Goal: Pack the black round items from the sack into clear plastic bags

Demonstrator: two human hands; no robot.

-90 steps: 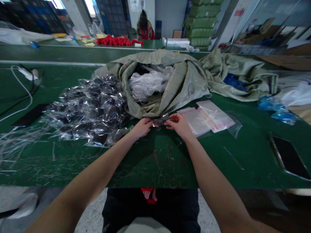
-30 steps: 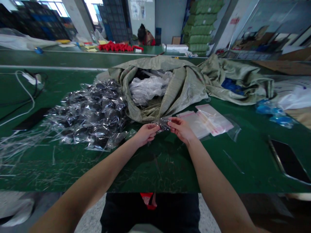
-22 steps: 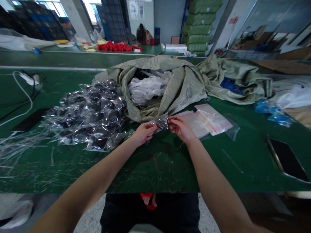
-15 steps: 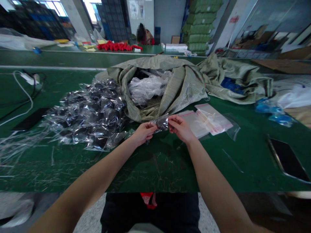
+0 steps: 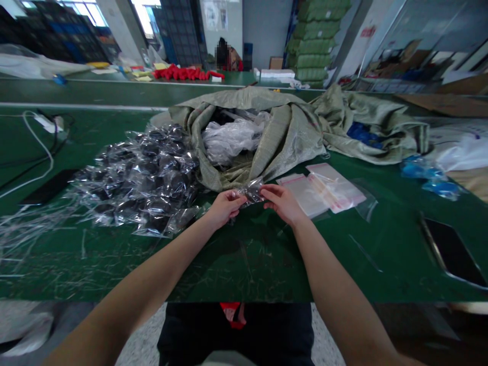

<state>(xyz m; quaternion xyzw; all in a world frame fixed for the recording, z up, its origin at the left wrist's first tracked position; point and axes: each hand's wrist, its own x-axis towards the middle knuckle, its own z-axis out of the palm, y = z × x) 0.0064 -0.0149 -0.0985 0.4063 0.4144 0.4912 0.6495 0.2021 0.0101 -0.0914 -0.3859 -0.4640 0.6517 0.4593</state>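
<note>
Between my two hands is a small clear plastic bag with something dark inside, its film crinkled and shiny. My left hand pinches the bag's left end between thumb and fingers. At the right end, the bent fingers and thumb of my right hand close on the film. Left of my hands lies a heap of similar bagged dark items; what they are is unclear through the glare. Flat clear bags lie in a stack beyond my right hand.
Behind my hands, an open woven sack holds crumpled clear plastic. One phone lies at right, a dark flat device at left beside a white cable. Plastic strips litter the left. A person sits far back.
The bag has turned between my hands, so less of its dark content shows and more crinkled film does. My right fingers have shifted slightly left along it; my left hand stays nearly still.
</note>
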